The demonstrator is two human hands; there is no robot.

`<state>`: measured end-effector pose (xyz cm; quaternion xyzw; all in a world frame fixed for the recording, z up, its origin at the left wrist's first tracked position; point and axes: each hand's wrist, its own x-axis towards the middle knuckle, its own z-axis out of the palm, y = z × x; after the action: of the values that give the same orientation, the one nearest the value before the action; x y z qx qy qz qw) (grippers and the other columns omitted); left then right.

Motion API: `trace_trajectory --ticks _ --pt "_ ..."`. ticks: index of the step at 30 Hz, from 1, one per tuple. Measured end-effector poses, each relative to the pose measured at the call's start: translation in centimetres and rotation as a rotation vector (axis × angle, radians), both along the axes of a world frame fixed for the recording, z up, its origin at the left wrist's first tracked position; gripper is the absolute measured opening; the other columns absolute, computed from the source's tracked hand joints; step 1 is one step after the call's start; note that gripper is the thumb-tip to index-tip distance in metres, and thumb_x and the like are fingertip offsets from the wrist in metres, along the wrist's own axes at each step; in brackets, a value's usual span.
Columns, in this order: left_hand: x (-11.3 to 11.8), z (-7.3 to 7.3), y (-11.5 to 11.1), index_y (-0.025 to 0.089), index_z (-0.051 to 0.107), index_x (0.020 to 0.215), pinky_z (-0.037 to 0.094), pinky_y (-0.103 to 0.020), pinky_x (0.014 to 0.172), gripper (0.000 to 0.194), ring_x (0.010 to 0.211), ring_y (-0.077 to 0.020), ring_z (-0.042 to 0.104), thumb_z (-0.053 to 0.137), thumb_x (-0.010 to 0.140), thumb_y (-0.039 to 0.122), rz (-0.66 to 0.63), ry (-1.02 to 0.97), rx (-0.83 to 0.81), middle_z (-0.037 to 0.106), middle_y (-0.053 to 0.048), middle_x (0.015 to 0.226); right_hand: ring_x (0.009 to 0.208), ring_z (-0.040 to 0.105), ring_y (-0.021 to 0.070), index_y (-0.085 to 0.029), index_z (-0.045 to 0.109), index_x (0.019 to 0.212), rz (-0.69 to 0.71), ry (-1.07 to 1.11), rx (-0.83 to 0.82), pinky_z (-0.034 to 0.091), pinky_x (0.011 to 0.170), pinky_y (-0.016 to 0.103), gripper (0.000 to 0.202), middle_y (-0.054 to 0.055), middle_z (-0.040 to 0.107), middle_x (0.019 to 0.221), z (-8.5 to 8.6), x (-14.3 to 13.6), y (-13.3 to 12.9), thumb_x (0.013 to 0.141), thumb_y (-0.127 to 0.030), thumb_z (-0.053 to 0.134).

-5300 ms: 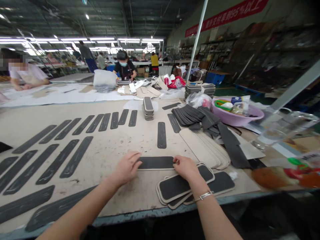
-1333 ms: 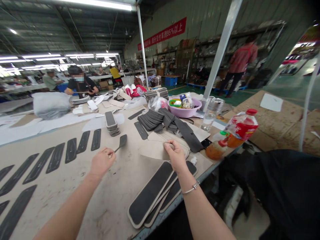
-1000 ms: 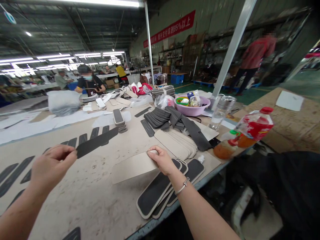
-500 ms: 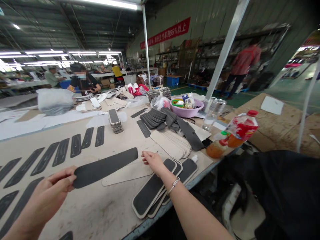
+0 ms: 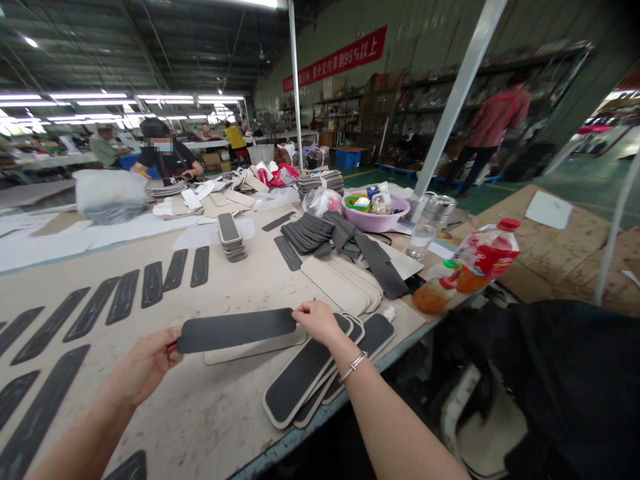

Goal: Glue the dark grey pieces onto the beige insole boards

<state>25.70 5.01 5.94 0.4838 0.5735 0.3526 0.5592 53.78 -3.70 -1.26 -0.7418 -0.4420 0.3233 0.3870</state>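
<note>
A long dark grey strip with rounded corners [image 5: 237, 331] is stretched between my hands above the table. My left hand [image 5: 150, 360] pinches its left end, and my right hand [image 5: 317, 321] pinches its right end. Under the strip lies a beige board piece [image 5: 260, 348], partly covered by it. Beside my right wrist, a fanned pile of beige pieces with dark strips on top [image 5: 300, 383] rests at the table's near edge. Behind my right hand spreads a fan of bare beige pieces [image 5: 340, 283].
Dark strips with shiny smears [image 5: 123, 297] lie in rows at left. A small stack [image 5: 230, 233], piled dark strips [image 5: 307, 233], a pink basin [image 5: 377, 217], a glass jar [image 5: 420, 237] and drink bottles [image 5: 485, 257] stand farther back. A co-worker [image 5: 167, 157] sits across the table.
My right hand has closed on the strip's right end, which was free before. The left hand has moved right and slightly up, and the strip is now more level over the beige board piece.
</note>
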Motion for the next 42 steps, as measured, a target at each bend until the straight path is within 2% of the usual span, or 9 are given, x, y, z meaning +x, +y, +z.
trace_trajectory --ticks 3,5,10,15,20,24,28,33,42 --pt "0.2 -1.9 0.5 0.015 0.061 0.061 0.036 -0.017 0.043 0.023 0.051 -0.0058 0.041 0.074 0.047 0.027 -0.046 -0.143 -0.117 0.057 0.005 0.06 0.071 0.062 0.0153 -0.02 0.07 0.066 0.034 -0.2 -0.092 0.041 0.063 0.022 0.017 0.002 0.069 0.069 -0.4 0.4 0.0 0.071 -0.023 0.054" --pt "0.2 -3.1 0.7 0.015 0.062 0.062 0.038 -0.017 0.045 0.024 0.05 -0.0053 0.041 0.075 0.047 0.028 -0.071 -0.143 -0.158 0.057 0.004 0.06 0.071 0.063 0.0158 -0.02 0.07 0.067 0.053 -0.267 -0.138 0.041 0.062 0.021 0.019 0.004 0.07 0.07 -0.8 0.4 0.1 0.072 -0.023 0.053" --pt "-0.2 -5.2 1.4 0.015 0.066 0.068 0.039 -0.018 0.05 0.032 0.052 -0.0065 0.045 0.079 0.051 0.038 -0.21 0.009 -0.171 0.057 0.002 0.063 0.068 0.063 0.0165 -0.018 0.071 0.067 0.087 -0.35 -0.217 0.04 0.059 0.022 0.021 0.006 0.069 0.069 -1.1 0.5 0.4 0.073 -0.023 0.051" --pt "-0.1 -6.5 2.0 0.015 0.063 0.064 0.029 -0.019 0.045 0.04 0.046 -0.0078 0.04 0.077 0.046 0.048 -0.228 0.225 -0.103 0.049 0.005 0.049 0.075 0.065 0.0201 -0.016 0.072 0.074 0.081 -0.407 -0.281 0.043 0.063 0.025 0.023 0.011 0.07 0.078 -0.9 0.4 0.3 0.073 -0.022 0.05" --pt "0.1 -6.9 2.4 0.016 0.063 0.064 0.025 -0.021 0.046 0.041 0.043 -0.0103 0.039 0.064 0.054 0.055 -0.275 0.521 0.012 0.045 0.005 0.04 0.082 0.065 0.023 -0.015 0.073 0.078 0.084 -0.453 -0.339 0.046 0.07 0.027 0.025 0.014 0.07 0.083 -1.0 0.3 0.3 0.076 -0.023 0.05" --pt "0.3 -6.9 2.5 0.018 0.062 0.066 0.027 -0.023 0.046 0.033 0.043 -0.0129 0.044 0.052 0.066 0.05 -0.297 0.746 0.09 0.048 0.004 0.039 0.087 0.065 0.0235 -0.014 0.072 0.081 0.101 -0.483 -0.371 0.046 0.074 0.028 0.025 0.015 0.07 0.088 -1.1 0.2 0.4 0.075 -0.023 0.05" --pt "0.7 -6.7 2.4 0.02 0.062 0.073 0.032 -0.024 0.048 0.031 0.046 -0.0155 0.051 0.044 0.075 0.045 -0.347 0.888 0.16 0.051 0.004 0.04 0.09 0.064 0.0241 -0.014 0.072 0.084 0.118 -0.516 -0.392 0.046 0.075 0.028 0.026 0.015 0.07 0.091 -1.1 0.1 0.4 0.075 -0.021 0.048" --pt "1.1 -6.7 2.4 0.02 0.061 0.069 0.034 -0.024 0.051 0.026 0.046 -0.0154 0.054 0.044 0.078 0.038 -0.419 0.97 0.176 0.052 0.004 0.04 0.089 0.064 0.023 -0.014 0.072 0.083 0.15 -0.543 -0.395 0.044 0.074 0.027 0.026 0.013 0.07 0.091 -1.1 -0.1 0.5 0.074 -0.02 0.048" --pt "1.3 -7.2 2.5 0.02 0.062 0.071 0.036 -0.024 0.055 0.025 0.051 -0.0159 0.056 0.046 0.079 0.037 -0.431 1.003 0.191 0.056 0.003 0.044 0.084 0.064 0.0227 -0.016 0.07 0.076 0.162 -0.582 -0.393 0.041 0.069 0.028 0.023 0.011 0.07 0.084 -1.4 0.0 0.3 0.074 -0.023 0.048"
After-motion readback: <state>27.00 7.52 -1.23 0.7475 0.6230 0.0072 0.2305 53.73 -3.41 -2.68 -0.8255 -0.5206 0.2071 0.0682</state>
